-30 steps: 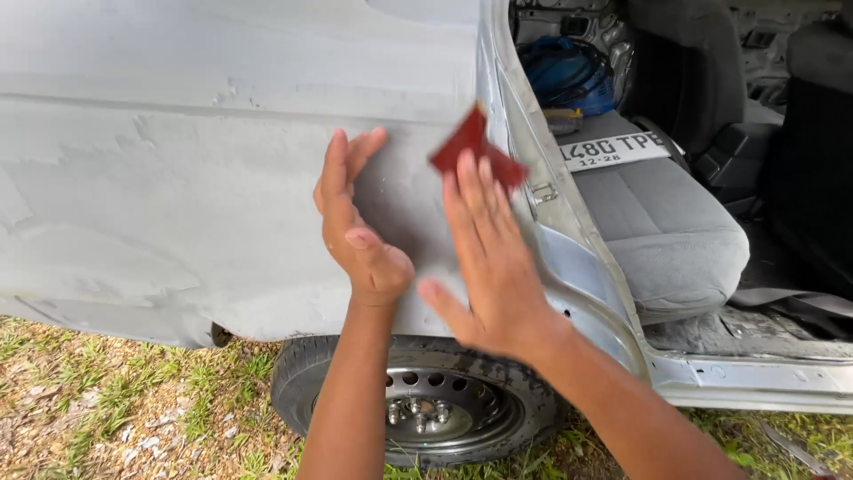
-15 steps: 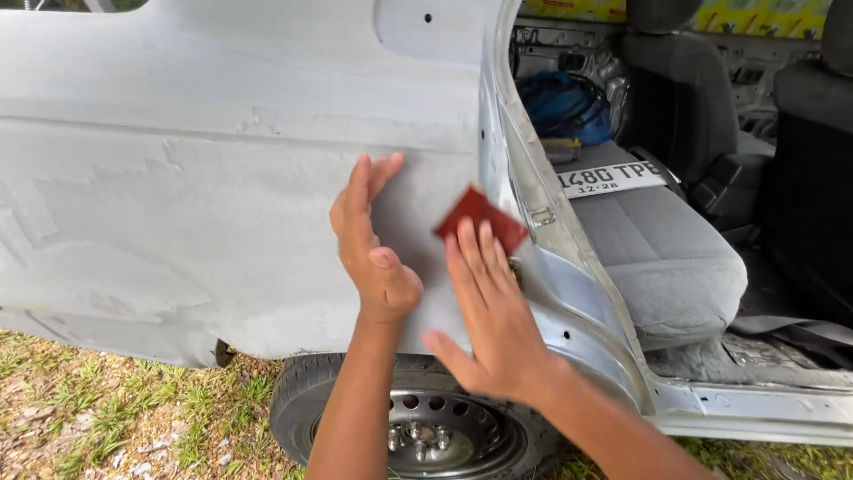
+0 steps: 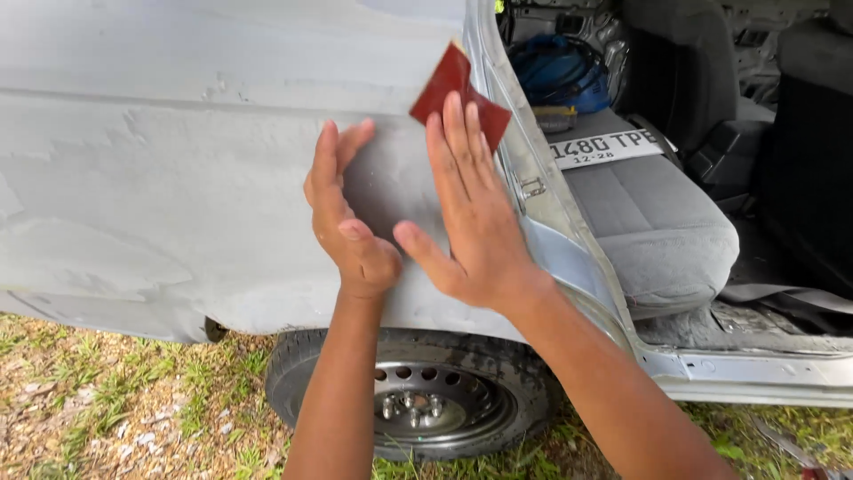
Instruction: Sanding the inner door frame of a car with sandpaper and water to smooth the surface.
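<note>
My right hand (image 3: 471, 213) presses a dark red sheet of sandpaper (image 3: 444, 82) flat against the grey primed side panel (image 3: 160, 178) of a car, close to the door opening's edge. Its fingers lie stretched over the sheet's lower half and the thumb points left. To the left of it, my left hand (image 3: 342, 213) rests open on the same panel with fingers up, holding nothing. The two hands nearly touch at the thumbs.
Below the panel is a wheel (image 3: 426, 400) with a steel rim, standing on grass (image 3: 107, 409). Through the open door on the right I see a grey rear seat (image 3: 649, 222), a white plate (image 3: 604, 147) and a blue bundle (image 3: 560, 76).
My right hand slid the sandpaper down the panel and now back up toward the door edge. My left hand stayed flat on the panel beside it.
</note>
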